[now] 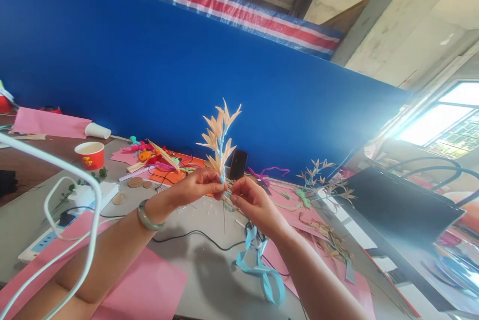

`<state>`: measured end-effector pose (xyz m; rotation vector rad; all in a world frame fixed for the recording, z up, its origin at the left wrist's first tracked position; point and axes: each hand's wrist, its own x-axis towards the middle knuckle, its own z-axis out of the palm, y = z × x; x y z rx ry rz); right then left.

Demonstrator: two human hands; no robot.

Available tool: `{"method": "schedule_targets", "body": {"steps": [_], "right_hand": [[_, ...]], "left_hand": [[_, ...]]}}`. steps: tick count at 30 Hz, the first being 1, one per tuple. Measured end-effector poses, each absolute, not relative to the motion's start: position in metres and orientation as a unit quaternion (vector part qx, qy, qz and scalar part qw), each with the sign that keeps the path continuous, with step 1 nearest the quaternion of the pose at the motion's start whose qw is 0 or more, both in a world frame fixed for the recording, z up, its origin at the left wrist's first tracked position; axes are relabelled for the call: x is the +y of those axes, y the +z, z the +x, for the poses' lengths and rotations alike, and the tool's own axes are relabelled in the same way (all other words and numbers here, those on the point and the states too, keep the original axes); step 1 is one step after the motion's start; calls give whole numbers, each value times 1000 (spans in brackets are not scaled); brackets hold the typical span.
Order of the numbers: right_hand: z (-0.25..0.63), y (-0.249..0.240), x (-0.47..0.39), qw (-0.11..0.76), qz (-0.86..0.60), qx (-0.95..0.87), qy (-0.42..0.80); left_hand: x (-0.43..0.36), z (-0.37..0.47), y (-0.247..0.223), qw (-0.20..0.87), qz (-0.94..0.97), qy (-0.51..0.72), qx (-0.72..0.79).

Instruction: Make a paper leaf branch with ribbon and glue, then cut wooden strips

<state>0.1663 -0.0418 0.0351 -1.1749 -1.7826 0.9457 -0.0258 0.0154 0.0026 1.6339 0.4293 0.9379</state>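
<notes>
Upright above the table stands a spray of pale peach artificial flowers [218, 133], its stem wrapped in light blue. My left hand [204, 183] pinches this stem just below the lowest petals; a bare thin wire [224, 217] sticks out beneath the fingers. Close beside it on the right, my right hand [250, 200] has its thumb and forefinger pressed together on a light blue ribbon near the stem. The ribbon [267, 275] hangs in loops under that hand, partly hidden behind it. A greenish bangle [147, 216] circles my left wrist.
A white cable [98, 210] loops across the left foreground. Further back are a red paper cup [91, 155], a phone [238, 164] and colourful craft scraps [144, 153]. Another flower spray [314, 172] lies right, near a black bag [400, 205]. A power strip [41, 242] sits left.
</notes>
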Motion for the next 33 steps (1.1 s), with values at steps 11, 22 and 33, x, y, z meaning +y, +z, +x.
{"method": "schedule_targets", "body": {"steps": [11, 22, 33], "right_hand": [[168, 34, -41, 352, -463, -702, 411], [152, 6, -45, 483, -506, -623, 351], [154, 3, -43, 490, -508, -637, 310]], "left_hand": [[8, -21, 5, 609, 689, 366, 144], [10, -14, -3, 625, 660, 376, 179], [1, -9, 2, 475, 713, 423, 294]]}}
